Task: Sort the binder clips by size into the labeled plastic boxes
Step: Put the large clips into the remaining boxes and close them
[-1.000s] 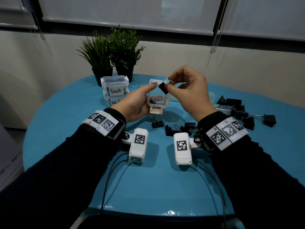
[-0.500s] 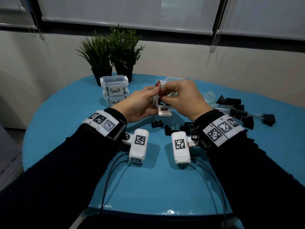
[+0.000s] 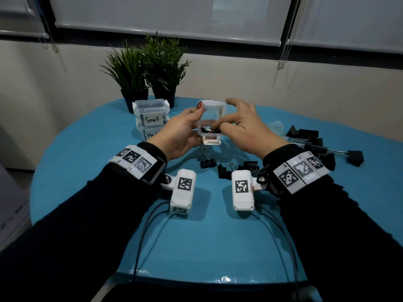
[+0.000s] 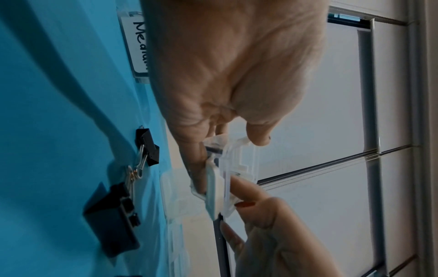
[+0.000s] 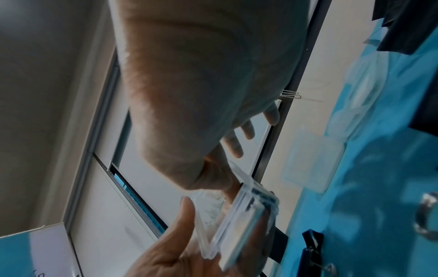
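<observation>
My left hand grips a small clear plastic box raised above the blue table, its lid hinged up at the back. Black binder clips lie inside it. My right hand is at the box's right side: its thumb reaches into the box onto the clips and its other fingers are spread out, the index tip on the lid. The left wrist view shows the box edge-on below my left thumb. In the right wrist view the box sits between both hands.
Two closed boxes stand stacked at the back left, labeled Small and Medium. Small loose clips lie under my hands, large ones at the right. Clear lids and two potted plants stand behind.
A second ago my right hand pinched a black clip above the box. The clip now lies inside, and my right fingers have spread open. The box has tilted more upright.
</observation>
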Tool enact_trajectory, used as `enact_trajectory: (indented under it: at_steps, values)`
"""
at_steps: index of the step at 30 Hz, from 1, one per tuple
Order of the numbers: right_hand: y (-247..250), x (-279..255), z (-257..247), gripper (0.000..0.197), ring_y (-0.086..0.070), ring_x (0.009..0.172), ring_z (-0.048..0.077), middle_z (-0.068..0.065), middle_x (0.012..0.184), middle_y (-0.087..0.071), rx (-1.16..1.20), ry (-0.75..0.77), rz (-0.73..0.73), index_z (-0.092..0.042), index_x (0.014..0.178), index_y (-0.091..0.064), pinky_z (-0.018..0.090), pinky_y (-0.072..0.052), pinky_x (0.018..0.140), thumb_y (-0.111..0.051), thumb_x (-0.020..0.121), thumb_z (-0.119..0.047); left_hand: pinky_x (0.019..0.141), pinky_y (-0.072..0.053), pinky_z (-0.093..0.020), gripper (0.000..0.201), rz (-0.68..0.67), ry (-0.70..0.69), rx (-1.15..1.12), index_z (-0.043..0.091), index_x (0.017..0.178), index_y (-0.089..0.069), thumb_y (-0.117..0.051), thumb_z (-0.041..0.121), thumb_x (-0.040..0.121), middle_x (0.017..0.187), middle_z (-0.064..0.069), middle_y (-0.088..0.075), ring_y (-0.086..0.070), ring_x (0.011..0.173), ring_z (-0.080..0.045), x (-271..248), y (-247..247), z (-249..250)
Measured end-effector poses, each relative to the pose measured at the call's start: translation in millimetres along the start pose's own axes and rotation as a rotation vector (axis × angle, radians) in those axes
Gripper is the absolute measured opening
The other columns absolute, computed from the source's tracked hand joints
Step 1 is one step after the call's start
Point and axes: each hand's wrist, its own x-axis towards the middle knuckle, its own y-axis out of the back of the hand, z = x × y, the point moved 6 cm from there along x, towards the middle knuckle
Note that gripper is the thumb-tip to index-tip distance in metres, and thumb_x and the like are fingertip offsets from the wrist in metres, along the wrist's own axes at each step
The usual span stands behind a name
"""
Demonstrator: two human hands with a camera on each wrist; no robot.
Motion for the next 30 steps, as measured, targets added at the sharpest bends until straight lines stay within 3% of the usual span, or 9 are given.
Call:
enact_trajectory:
  at_steps: [4, 8, 12, 15, 17, 19, 21, 27, 30]
  values:
    - [-4, -1, -1, 0.034, -0.017, 0.146, 0.022, -0.002, 0.158, -0.03, 0.055, -0.028, -0.051, -0.042, 0.087, -0.075, 0.057, -0.013, 0.121, -0.044, 0.074, -0.04, 0.075, -0.063, -0.041, 0.045, 0.001, -0.008, 0.007, 0.002, 0.135, -0.05, -0.052, 0.033, 0.102, 0.116, -0.021, -0.066, -0.07, 0.094, -0.031, 0, 0, 2]
    - [3, 0, 3, 0.037, -0.028, 0.143, 0.018, -0.001, 0.152, -0.037, 0.256, 0.036, 0.107, -0.034, 0.107, -0.075, 0.046, -0.025, 0.119, -0.045, 0.085, -0.027, 0.075, -0.062, -0.041, 0.046, 0.065, -0.065, 0.008, 0.003, 0.134, -0.048, -0.049, 0.037, 0.103, 0.116, -0.016, -0.066, -0.069, 0.1, -0.029, 4, 6, 9]
    - [1, 5, 10, 0.033, -0.056, 0.108, 0.013, 0.001, 0.117, -0.059, 0.514, -0.033, 0.32, -0.018, 0.108, -0.065, 0.033, -0.047, 0.097, -0.045, 0.082, -0.014, 0.077, -0.06, -0.045, 0.043, 0.186, -0.136, -0.022, 0.008, 0.137, -0.045, -0.041, 0.039, 0.106, 0.121, -0.012, -0.066, -0.067, 0.105, -0.03, 11, 23, 17]
    - [-28, 4, 11, 0.033, -0.061, 0.106, 0.024, -0.007, 0.107, -0.065, 0.403, -0.169, -0.019, -0.014, 0.115, -0.064, 0.041, -0.05, 0.1, -0.042, 0.093, -0.004, 0.083, -0.058, -0.051, 0.045, 0.267, -0.167, -0.069, 0.01, 0.139, -0.045, -0.041, 0.04, 0.106, 0.127, -0.012, -0.064, -0.064, 0.113, -0.031, 14, 35, 20]
    - [-47, -4, 4, 0.04, -0.063, 0.1, 0.023, -0.018, 0.102, -0.068, 0.301, -0.172, -0.325, -0.019, 0.129, -0.064, 0.023, -0.051, 0.089, -0.04, 0.1, -0.007, 0.081, -0.057, -0.051, 0.048, 0.283, -0.168, -0.075, 0.011, 0.141, -0.045, -0.041, 0.043, 0.105, 0.131, -0.014, -0.063, -0.062, 0.118, -0.033, 15, 38, 18]
    - [-56, -9, -5, 0.041, -0.05, 0.127, 0.014, -0.012, 0.136, -0.059, 0.063, -0.089, -0.521, -0.023, 0.142, -0.056, 0.011, -0.032, 0.101, -0.037, 0.106, -0.016, 0.084, -0.057, -0.053, 0.048, 0.282, -0.157, -0.067, 0.012, 0.14, -0.047, -0.042, 0.045, 0.105, 0.13, -0.014, -0.063, -0.062, 0.118, -0.033, 16, 38, 16]
    - [-59, -11, -8, 0.041, -0.037, 0.141, 0.016, -0.005, 0.155, -0.042, -0.096, -0.062, -0.594, -0.027, 0.146, -0.05, 0.019, -0.02, 0.113, -0.032, 0.109, -0.03, 0.089, -0.056, -0.055, 0.048, 0.259, -0.143, -0.064, 0.012, 0.138, -0.05, -0.042, 0.046, 0.104, 0.13, -0.014, -0.064, -0.063, 0.119, -0.032, 15, 35, 15]
    - [-40, -4, 16, 0.02, -0.067, 0.094, 0.017, -0.001, 0.104, -0.076, -0.026, -0.278, -0.291, -0.023, 0.103, -0.08, 0.027, -0.053, 0.084, -0.072, 0.089, -0.034, 0.092, -0.055, -0.056, 0.045, 0.239, -0.096, -0.092, 0.012, 0.136, -0.053, -0.041, 0.043, 0.105, 0.128, -0.014, -0.064, -0.063, 0.118, -0.031, 14, 31, 12]
    - [-31, 1, 21, 0.009, -0.063, 0.079, 0.007, -0.01, 0.078, -0.072, -0.009, -0.304, -0.177, -0.021, 0.081, -0.081, 0.019, -0.044, 0.062, -0.084, 0.076, -0.014, 0.085, -0.058, -0.052, 0.041, 0.232, -0.077, -0.105, 0.013, 0.132, -0.056, -0.042, 0.041, 0.106, 0.122, -0.012, -0.067, -0.066, 0.111, -0.03, 14, 30, 11]
